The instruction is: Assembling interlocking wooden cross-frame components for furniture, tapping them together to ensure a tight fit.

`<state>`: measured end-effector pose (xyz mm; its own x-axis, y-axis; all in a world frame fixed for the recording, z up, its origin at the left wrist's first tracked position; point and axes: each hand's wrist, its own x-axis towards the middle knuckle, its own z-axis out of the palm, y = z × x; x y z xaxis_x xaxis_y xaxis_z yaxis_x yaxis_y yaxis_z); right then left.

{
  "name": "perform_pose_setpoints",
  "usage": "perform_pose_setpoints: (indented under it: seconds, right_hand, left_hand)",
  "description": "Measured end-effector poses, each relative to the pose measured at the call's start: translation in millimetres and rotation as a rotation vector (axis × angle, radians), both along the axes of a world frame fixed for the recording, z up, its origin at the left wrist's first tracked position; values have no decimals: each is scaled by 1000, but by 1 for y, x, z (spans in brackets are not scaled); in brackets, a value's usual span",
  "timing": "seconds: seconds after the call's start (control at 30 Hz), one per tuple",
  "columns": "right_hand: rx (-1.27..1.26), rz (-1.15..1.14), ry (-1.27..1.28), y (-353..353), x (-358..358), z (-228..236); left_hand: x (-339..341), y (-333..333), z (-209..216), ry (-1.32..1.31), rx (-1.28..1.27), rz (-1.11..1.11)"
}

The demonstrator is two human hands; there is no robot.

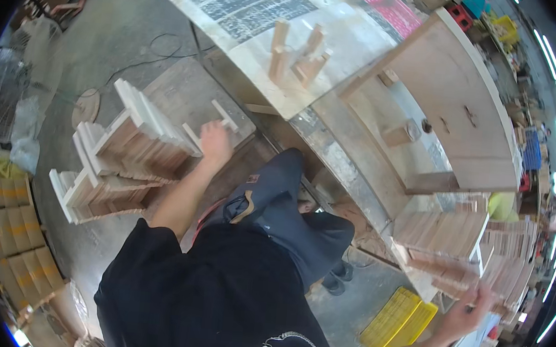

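And here's the left hand (216, 143), out over the low platform (183, 86), with a pale strip (224, 113) just past the fingertips. The strip slants, its long axis running from far left to near right, and that hand is much the nearer; the right hand (473, 312) is well apart, across the body. Left fingers point down and bunch together; whether they grip anything, I can't tell. Beside them, left, stand the stacked boards (142, 138). Over on the right, fingers curl loosely near the right stack (441, 233), blurred, so contact there I can't call either.
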<state>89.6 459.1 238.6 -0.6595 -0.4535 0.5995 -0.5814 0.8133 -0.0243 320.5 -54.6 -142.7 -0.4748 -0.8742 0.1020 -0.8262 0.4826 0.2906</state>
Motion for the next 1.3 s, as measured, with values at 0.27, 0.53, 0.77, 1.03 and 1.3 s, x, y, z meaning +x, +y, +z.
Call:
perform_pose_setpoints:
  seconds: [0.27,0.53,0.77,1.03,1.3]
  right_hand:
    - [93,-41,-612,37,-103,3]
    - [192,-195,-450,49,-118,7]
    - [-77,-78,-299,63,-106,21]
    - [-378,380,-545,-68,19,-79]
    - [-892,507,-1280,-154,61,-195]
  left_hand:
    - [91,-88,-120,-366,151,24]
    - [25,-78,-57,-178,44,32]
    - [29,18,75,869,-9,-36]
    - [-4,80,240,1158,-165,-416]
    - [-63,154,250,816,72,-1086]
